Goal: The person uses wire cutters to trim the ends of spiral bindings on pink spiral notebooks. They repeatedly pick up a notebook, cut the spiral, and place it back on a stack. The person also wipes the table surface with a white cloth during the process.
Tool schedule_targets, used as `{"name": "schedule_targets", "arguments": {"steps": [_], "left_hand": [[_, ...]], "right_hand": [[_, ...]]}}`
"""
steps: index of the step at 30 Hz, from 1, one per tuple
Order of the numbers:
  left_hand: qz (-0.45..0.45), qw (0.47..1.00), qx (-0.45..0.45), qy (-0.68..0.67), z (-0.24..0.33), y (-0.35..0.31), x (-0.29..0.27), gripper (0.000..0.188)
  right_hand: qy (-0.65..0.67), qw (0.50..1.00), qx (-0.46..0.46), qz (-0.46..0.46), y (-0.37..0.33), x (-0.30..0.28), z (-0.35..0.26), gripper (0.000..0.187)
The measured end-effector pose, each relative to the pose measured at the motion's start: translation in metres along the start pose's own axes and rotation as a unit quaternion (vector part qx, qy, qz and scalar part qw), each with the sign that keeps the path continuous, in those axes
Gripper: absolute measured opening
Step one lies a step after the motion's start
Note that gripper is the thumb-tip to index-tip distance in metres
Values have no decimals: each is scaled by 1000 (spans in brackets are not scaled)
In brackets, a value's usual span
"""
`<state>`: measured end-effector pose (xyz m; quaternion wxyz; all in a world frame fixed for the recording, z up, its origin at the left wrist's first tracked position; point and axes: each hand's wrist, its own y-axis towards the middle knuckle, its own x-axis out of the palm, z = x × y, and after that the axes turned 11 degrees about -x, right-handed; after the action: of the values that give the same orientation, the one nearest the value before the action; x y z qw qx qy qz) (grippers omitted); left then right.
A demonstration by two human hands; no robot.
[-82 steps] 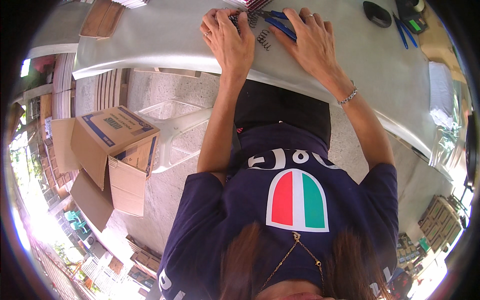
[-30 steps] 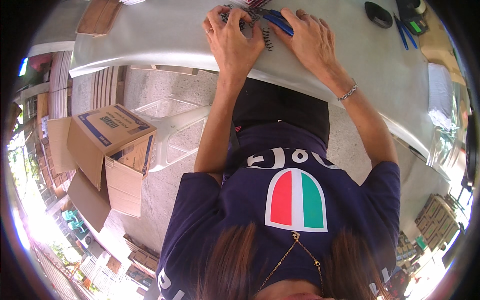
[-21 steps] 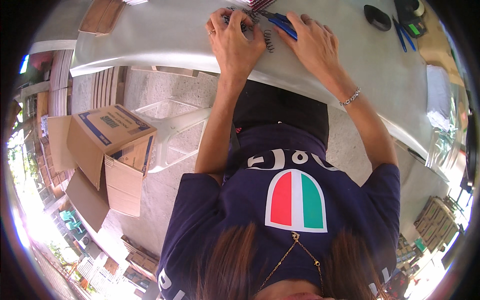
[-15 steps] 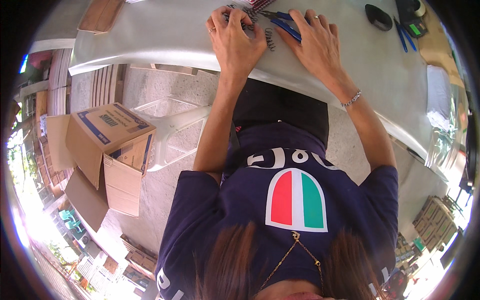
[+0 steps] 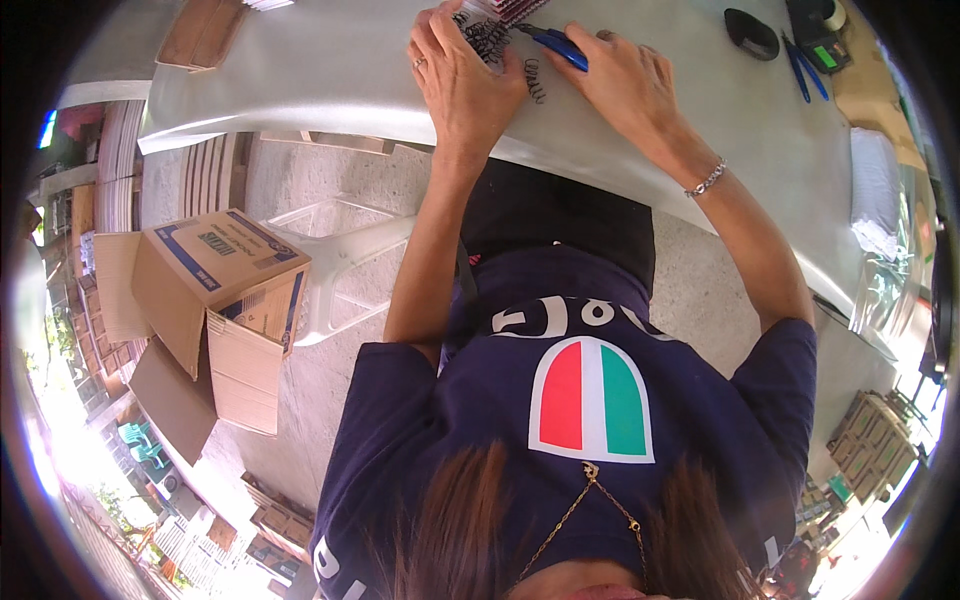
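My left hand (image 5: 462, 88) curves around a bunch of black spiral coils (image 5: 487, 42) at the table's top edge of view, the coils between fingers and thumb. My right hand (image 5: 632, 88) grips blue-handled pliers (image 5: 562, 46), whose dark jaws point left toward the coils. A short loose piece of black spiral coil (image 5: 534, 82) lies on the table between my two hands. Just beyond the coils, a red patterned stack (image 5: 514, 9) is partly cut off by the frame.
The pale-covered table (image 5: 300, 85) spans the top. At its right are a black oval object (image 5: 752, 35), another blue-handled tool (image 5: 803, 72), a dark device (image 5: 822, 40) and a white wrapped bundle (image 5: 875, 190). An open cardboard box (image 5: 225, 255) stands by a white plastic stool (image 5: 365, 250) at left.
My right hand has closed around the pliers' handles, where before it rested over them with fingers spread. My left hand has shifted slightly up and left at the coils.
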<state>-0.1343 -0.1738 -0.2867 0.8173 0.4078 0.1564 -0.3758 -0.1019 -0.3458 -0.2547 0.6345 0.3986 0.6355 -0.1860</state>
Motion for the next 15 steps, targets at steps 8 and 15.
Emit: {"name": "schedule_targets", "arguments": {"steps": [8, 15], "left_hand": [[-87, 996, 5, -14, -2, -7, -6, 43], [-220, 936, -128, -244, 37, -30, -28, 66]], "right_hand": [[-168, 983, 21, 67, -48, -4, 69, 69], [215, 967, -98, 99, -48, -9, -8, 93]]}}
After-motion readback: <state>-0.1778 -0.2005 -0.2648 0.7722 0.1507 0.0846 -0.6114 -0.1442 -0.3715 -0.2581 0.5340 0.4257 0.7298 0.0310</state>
